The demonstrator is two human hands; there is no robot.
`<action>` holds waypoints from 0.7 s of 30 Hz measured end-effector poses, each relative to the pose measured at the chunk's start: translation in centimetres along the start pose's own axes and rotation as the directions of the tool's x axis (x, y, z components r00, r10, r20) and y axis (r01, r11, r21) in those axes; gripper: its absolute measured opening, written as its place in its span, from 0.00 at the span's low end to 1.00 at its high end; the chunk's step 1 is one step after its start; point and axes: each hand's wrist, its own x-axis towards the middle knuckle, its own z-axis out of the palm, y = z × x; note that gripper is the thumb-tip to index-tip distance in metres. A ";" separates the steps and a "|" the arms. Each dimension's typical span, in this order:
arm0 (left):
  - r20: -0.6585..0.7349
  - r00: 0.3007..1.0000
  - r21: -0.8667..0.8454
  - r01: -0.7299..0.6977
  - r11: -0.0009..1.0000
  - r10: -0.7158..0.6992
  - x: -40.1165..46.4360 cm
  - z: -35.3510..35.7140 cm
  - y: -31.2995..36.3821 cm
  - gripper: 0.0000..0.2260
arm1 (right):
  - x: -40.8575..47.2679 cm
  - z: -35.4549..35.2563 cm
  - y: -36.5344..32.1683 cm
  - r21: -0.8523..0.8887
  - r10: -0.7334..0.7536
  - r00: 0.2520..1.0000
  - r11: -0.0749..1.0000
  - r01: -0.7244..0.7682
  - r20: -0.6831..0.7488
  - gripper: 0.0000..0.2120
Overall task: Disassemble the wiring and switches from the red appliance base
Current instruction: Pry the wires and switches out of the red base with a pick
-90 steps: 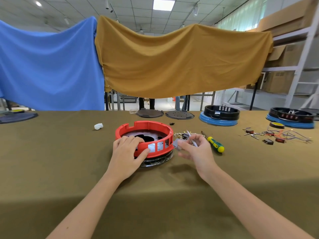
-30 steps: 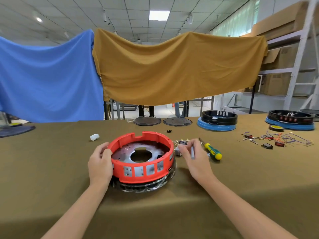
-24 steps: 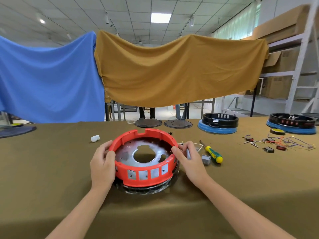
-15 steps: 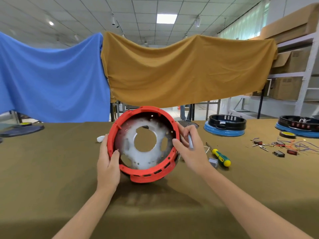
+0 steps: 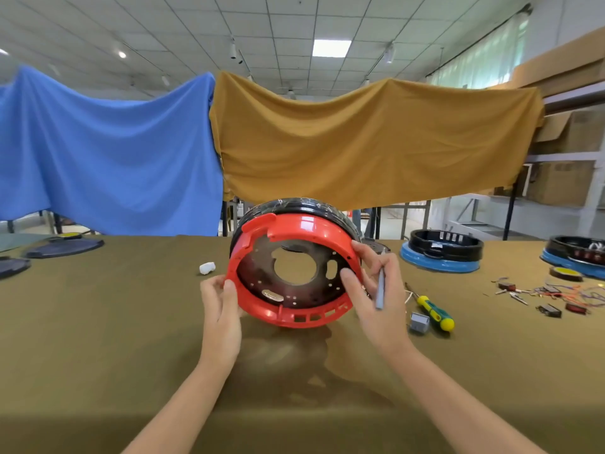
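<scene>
Standing on its edge on the olive-cloth worktop (image 5: 98, 322), the red round plastic appliance base (image 5: 291, 270) is tilted so that its open face looks toward the camera and slightly down; its central axis runs roughly level, away from the viewer. A dark metal plate with a large central hole (image 5: 294, 267) fills its inside, and a black ring wrapped in clear film (image 5: 294, 204) shows behind the upper rim.

The left hand (image 5: 221, 309) grips the base's left rim, thumb on the front edge and fingers curled behind. The right hand (image 5: 376, 296) holds the right rim, thumb inside the ring, while its fingers also pinch a thin grey tool (image 5: 379, 286) that points downward.

Right of the base lie a small grey block component (image 5: 419, 322) and a screwdriver with a green and yellow handle (image 5: 437, 312). Further right sits a scatter of loose coloured wires and small switches (image 5: 550, 296). A small white lump (image 5: 207, 268) lies left of the base.

Compared with half a second earlier, the base has rotated: the notched tab now sits at upper left, the slotted window section has come to the bottom right, and the plate appears darker. Both hands keep their grip on the rim.
</scene>
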 end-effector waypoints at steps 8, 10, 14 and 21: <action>0.005 0.998 -0.084 0.057 0.995 -0.057 0.0 0.0 0.1 0.25 | 2.1 0.8 -1.5 0.062 0.358 0.842 0.929 -0.366 -0.404 0.18; 0.055 0.979 -0.101 0.203 0.974 -0.198 0.3 -0.1 0.0 0.30 | 2.8 0.7 -1.8 0.014 0.443 0.816 0.882 -0.472 -0.371 0.20; 0.152 0.915 -0.057 0.386 0.921 -0.374 0.6 -0.4 0.1 0.32 | 4.6 -0.8 -2.5 0.070 0.693 0.700 0.717 -0.693 -0.173 0.27; 0.202 0.914 -0.141 0.383 0.913 -0.352 0.5 -0.7 0.5 0.39 | 6.3 -4.3 -3.6 0.108 0.703 0.690 0.682 -0.723 0.173 0.20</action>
